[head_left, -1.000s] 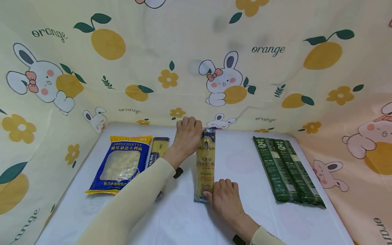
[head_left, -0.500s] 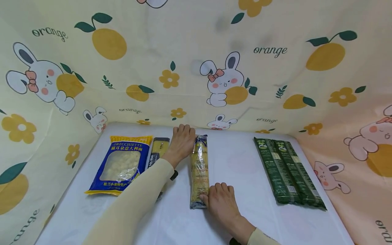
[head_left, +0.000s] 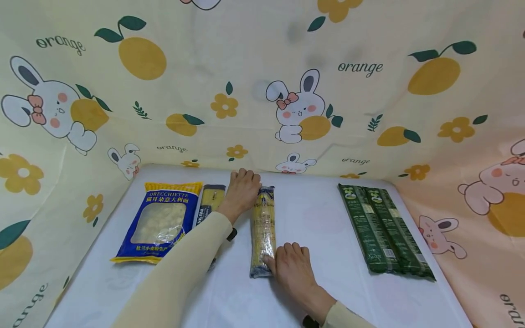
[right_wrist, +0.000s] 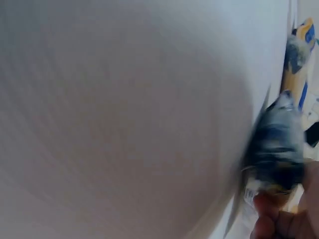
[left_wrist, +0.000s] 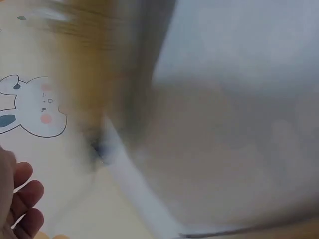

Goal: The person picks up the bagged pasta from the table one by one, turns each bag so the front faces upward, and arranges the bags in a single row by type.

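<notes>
A long clear pack of spaghetti [head_left: 263, 228] with dark blue ends lies upright in the middle of the white table. My right hand [head_left: 293, 273] holds its near end, thumb on top; in the right wrist view, my fingertips [right_wrist: 269, 214] sit against the crinkled dark end of the spaghetti pack [right_wrist: 276, 139]. At the far end, my left hand [head_left: 242, 193] is beside the pack's top left corner. In the left wrist view, loosely bent fingers [left_wrist: 30, 196] show a gap to the blurred spaghetti pack [left_wrist: 89, 74]; the left thumb is hidden.
To the left lie a blue and yellow orecchiette bag [head_left: 160, 223] and another pasta pack [head_left: 212, 200], partly covered by my left sleeve [head_left: 184, 269]. Two green packs [head_left: 383, 228] lie side by side on the right. A patterned cloth [head_left: 246, 82] rises behind the table.
The spaghetti pack has moved left and its far end has come down toward me. Both hands have moved left with it, and the left hand has also come slightly nearer.
</notes>
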A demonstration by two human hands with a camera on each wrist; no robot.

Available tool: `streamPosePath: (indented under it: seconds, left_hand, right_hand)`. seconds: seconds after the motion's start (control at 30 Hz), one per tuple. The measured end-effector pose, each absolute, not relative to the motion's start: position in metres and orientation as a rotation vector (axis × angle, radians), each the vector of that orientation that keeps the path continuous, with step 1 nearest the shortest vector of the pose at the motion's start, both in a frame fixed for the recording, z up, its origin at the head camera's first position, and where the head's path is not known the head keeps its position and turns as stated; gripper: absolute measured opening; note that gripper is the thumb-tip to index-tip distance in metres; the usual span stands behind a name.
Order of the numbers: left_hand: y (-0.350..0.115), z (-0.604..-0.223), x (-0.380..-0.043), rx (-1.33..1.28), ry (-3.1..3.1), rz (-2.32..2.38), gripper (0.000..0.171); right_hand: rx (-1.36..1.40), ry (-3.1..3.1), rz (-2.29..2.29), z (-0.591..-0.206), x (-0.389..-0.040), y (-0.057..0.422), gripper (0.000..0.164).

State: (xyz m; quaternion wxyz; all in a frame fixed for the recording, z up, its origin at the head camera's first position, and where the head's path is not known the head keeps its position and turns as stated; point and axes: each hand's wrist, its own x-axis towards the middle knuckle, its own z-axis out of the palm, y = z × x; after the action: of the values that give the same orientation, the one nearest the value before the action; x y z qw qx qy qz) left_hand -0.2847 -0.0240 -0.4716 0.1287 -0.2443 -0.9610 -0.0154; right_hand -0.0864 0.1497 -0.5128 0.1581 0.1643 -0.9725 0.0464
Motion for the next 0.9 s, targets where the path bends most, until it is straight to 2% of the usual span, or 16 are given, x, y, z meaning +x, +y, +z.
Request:
streamPosePath:
  seconds: [0.17,0.3,0.47,0.57,0.73,0.9]
  left_hand:
    - [-0.023,-0.472,-0.276,-0.691,-2.915,-0.029,0.029]
    - [-0.013,-0.473,-0.254,-0.709,-2.964,0.029,0.032]
    - [0.009,-0.48,-0.211,-0.773,-2.918,0.025,0.036]
    - [0.021,-0.483,-0.185,-0.821,-2.921,0.005,0.049]
    - [0.032,-0.494,-0.161,-0.864,-3.105,-0.055,0.069]
    - [0.032,-0.505,-0.156,-0.85,-3.159,-0.085,0.07]
  right_hand:
    - [0.492,-2.912,0.248,-0.511,-0.094,0.151,0.044]
    - [0.453,-2.966,0.341,-0.507,-0.098,0.163,0.037]
    - [0.374,-2.844,0.276,-0.502,-0.109,0.202,0.023]
    - [0.333,-2.775,0.215,-0.499,-0.118,0.237,0.019]
    - [0.236,-2.77,0.14,-0.501,-0.13,0.301,0.029]
    - [0.109,-2.896,0.148,-0.505,-0.135,0.356,0.045]
